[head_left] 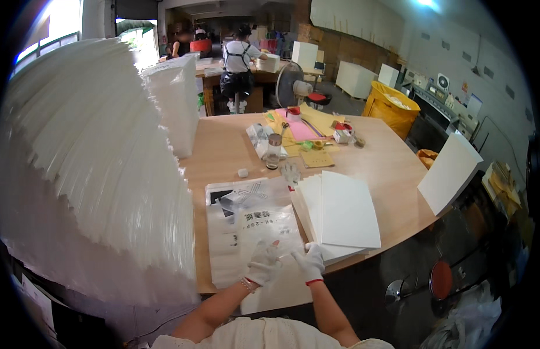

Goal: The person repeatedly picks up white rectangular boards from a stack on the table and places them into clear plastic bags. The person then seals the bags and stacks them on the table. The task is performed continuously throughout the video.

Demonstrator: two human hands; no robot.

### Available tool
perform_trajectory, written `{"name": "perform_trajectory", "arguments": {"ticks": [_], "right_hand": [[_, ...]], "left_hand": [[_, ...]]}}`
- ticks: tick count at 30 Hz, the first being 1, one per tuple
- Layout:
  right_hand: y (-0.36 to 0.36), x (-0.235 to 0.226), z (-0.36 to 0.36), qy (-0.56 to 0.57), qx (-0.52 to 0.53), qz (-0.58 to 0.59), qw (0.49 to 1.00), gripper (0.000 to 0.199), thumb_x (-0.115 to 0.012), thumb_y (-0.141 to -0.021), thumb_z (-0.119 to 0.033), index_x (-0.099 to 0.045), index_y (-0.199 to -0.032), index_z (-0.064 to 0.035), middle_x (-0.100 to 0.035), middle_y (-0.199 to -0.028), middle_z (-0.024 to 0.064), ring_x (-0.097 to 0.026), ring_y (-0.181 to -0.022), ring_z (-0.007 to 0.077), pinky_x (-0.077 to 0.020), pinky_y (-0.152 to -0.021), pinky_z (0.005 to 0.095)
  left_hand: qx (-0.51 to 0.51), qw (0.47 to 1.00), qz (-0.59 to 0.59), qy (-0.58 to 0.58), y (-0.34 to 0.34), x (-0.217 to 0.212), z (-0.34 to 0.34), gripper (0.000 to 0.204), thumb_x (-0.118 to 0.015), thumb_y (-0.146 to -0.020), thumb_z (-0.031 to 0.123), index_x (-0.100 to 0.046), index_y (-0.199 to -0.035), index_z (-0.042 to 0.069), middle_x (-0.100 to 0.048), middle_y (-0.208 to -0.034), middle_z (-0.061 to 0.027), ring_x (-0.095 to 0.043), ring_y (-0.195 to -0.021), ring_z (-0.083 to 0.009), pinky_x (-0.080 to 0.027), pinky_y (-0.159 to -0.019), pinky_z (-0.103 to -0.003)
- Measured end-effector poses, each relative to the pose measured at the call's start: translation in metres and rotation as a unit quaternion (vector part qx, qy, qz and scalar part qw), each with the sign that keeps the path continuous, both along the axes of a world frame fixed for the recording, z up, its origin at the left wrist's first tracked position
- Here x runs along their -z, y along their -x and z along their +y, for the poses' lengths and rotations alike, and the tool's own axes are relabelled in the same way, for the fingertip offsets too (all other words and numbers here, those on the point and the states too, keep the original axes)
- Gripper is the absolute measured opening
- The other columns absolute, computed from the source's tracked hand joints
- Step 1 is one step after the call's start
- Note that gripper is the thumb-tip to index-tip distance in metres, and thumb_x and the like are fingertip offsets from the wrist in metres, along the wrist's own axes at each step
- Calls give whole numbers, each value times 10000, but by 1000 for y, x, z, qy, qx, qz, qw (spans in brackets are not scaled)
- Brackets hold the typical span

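Observation:
A flat stack of clear plastic bags [220, 262] with dark print lies on the table before me. My left hand [263, 264], in a white glove with a bare fingertip showing, rests over the top bag with its fingers stretched out. To its right my gloved right hand [309, 263] is closed at the bag's edge, thumb toward the left hand. Below both hands a white paper stack [276, 294] reaches past the table's front edge; how far it lies inside the bag I cannot tell. Beside my right hand stands a fanned pile of white paper stacks [350, 209].
A tall heap of plastic-wrapped white packs [95, 163] fills the left side. Farther back are a glass jar [273, 152], a crumpled glove [290, 173], yellow papers [317, 159] and tape rolls. A white block [450, 174] stands upright at the right edge. Another person [238, 64] sits beyond a fan [290, 84].

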State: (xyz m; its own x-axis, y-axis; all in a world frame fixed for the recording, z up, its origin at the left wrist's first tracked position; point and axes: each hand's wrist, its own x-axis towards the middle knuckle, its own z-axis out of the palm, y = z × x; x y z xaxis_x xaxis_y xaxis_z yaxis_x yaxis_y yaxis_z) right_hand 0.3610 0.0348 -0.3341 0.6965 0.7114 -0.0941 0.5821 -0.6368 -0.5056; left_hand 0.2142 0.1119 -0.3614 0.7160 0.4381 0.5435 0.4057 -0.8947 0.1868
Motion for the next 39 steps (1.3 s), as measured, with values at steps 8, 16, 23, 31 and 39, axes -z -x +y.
{"name": "perform_trajectory", "arguments": {"ticks": [8,16,23,31,39], "right_hand": [[-35,34,38,149,-13,81,985,480,-402,-893,-358,-376,-1290,-88,-501,-1188,212,-531,-1067,363,-401,-887,480],[0,57,-48,-40,-161,165,972,634,-413,-926,-305,-71,-1415,-93,-488,-1254,143,-500,-1084,303,-339,-970,362],[40,10,-120,-22,-194,195,961,646,-405,-935,-233,-35,-1423,-30,-561,-1119,233,-589,-894,369,-448,-833,412],[71,14,-175,-102,-307,58,944,430,-407,-911,-98,-302,-1316,-2,-601,-1024,193,-608,-855,315,-456,-826,366],[84,-59,-137,-369,-262,68,889,247,-420,-857,23,-592,-1030,-13,-624,-937,161,-604,-867,291,-459,-824,352]], "left_hand": [[-143,984,-50,-97,64,81,97,375,-471,-873,171,-436,-1220,35,-562,-971,-115,-570,-793,-274,-494,-693,-452],[-350,897,185,-199,115,84,21,492,-474,-876,333,-426,-1216,-19,-542,-639,-97,-468,-385,-203,-333,-300,-470],[-293,879,184,329,160,11,-64,364,-530,-841,234,-492,-1131,18,-530,-853,-145,-549,-696,-298,-448,-585,-429],[52,852,-79,515,188,-13,-80,171,-556,-777,88,-581,-922,1,-558,-851,-181,-574,-734,-318,-476,-681,-335],[-9,915,14,402,174,49,-100,181,-511,-751,30,-533,-930,35,-592,-872,-170,-596,-836,-313,-472,-712,-382]]}}
